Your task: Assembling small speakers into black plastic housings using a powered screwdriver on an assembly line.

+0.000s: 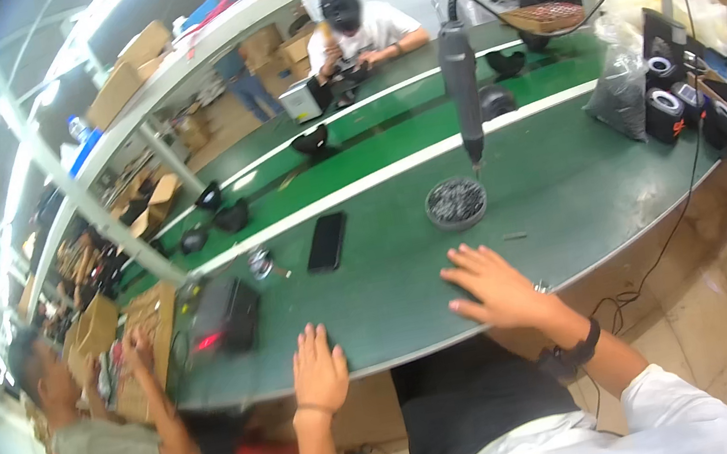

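Note:
My left hand lies flat at the near edge of the green worktable, fingers stretched forward and nothing in it. To its right, my right hand rests palm down with the fingers spread, also holding nothing. Beyond the right hand stands a round dish full of small dark metal pieces, probably screws. A dark electric screwdriver hangs upright, its tip just above the dish's right side. A black phone lies ahead of my left hand. A thin small strip lies beyond my right hand.
A black box with a red light and a small clear container sit left. Black parts ride the green conveyor. At right are a bag and black cylindrical units. Co-workers sit left and opposite.

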{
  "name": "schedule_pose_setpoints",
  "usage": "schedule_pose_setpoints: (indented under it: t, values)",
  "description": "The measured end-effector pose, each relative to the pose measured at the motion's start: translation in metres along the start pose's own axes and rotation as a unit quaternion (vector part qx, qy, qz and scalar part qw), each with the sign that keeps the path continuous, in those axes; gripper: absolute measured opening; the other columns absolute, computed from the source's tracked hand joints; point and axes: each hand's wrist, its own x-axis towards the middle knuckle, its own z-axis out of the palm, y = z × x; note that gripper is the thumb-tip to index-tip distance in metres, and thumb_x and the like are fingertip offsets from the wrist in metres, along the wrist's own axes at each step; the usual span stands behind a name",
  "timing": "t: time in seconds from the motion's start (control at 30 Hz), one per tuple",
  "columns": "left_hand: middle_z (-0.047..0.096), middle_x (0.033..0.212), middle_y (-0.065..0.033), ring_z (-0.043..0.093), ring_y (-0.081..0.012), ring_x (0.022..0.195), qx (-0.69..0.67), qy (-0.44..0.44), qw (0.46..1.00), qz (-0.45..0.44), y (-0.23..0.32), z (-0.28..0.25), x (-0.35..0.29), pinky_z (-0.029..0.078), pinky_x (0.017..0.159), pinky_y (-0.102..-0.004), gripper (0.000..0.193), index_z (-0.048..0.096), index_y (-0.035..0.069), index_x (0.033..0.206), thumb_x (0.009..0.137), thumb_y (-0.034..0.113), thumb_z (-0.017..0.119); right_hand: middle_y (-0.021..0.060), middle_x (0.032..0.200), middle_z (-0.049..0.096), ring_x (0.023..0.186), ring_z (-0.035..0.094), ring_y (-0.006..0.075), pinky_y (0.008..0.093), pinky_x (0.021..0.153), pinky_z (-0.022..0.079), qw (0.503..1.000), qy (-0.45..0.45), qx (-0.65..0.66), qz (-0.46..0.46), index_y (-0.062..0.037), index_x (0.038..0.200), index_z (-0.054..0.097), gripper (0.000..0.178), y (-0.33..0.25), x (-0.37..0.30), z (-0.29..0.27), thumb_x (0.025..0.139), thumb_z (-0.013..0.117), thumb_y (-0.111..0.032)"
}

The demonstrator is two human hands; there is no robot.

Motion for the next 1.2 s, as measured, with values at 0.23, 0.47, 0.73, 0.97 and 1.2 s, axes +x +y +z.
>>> schedule_pose_setpoints:
  t: [0.23,0.47,0.73,0.97,1.2]
  values:
    - [0.048,0.146,-0.0322,0.049,-0.0481,0.134,0.073,-0.081,0.994,-0.012,0.029,-0.033,0.030,0.042,0.111,-0.0500,0.057,0.045,-0.003,0.145,0.101,0.034,0.054,0.0270,0.151,0.046,0.149,0.034,0.0399,0.0518,0.124,0.023,0.988,-0.072,0.138,0.006,-0.0041,0.139,0.056,0.056,0.013,0.008,-0.034,0.098,0.064,-0.042]
    - [0.065,0.122,-0.0272,0.061,-0.0445,0.119,-0.283,-0.288,0.908,0.108,0.052,-0.059,-0.009,0.050,0.101,-0.0472,0.049,0.055,0.000,0.137,0.098,0.028,0.065,0.0082,0.114,0.075,0.104,0.070,0.0203,0.0351,0.092,0.055,0.774,-0.329,0.537,0.061,-0.0014,0.116,0.071,0.024,0.034,-0.051,-0.076,0.099,0.068,-0.018]
    - [0.069,0.118,-0.0161,0.064,-0.0271,0.116,-0.229,-0.484,0.841,-0.075,-0.076,0.201,-0.279,0.046,0.105,-0.0497,0.035,0.063,0.002,0.129,0.105,0.025,0.051,0.0160,0.105,0.072,0.098,0.067,0.0237,0.0398,0.090,0.051,0.772,-0.391,0.332,0.376,-0.0017,0.114,0.071,0.031,0.103,-0.367,0.114,0.100,0.062,-0.028]
    - [0.068,0.120,-0.0163,0.064,-0.0272,0.117,-0.250,-0.455,0.849,-0.102,-0.091,0.227,-0.284,0.046,0.106,-0.0496,0.036,0.063,0.002,0.129,0.105,0.025,0.051,0.0188,0.125,0.071,0.115,0.067,0.0232,0.0364,0.104,0.049,0.670,-0.278,0.532,0.436,-0.0125,0.137,0.063,0.054,0.089,-0.412,0.149,0.089,0.077,-0.030]
    - [0.068,0.121,-0.0165,0.063,-0.0274,0.118,-0.263,-0.438,0.850,-0.127,-0.098,0.218,-0.285,0.045,0.106,-0.0495,0.036,0.062,0.002,0.130,0.105,0.025,0.050,0.0185,0.125,0.071,0.115,0.067,0.0235,0.0365,0.105,0.049,0.678,-0.313,0.524,0.409,-0.0123,0.137,0.064,0.052,0.104,-0.387,0.168,0.090,0.076,-0.031]
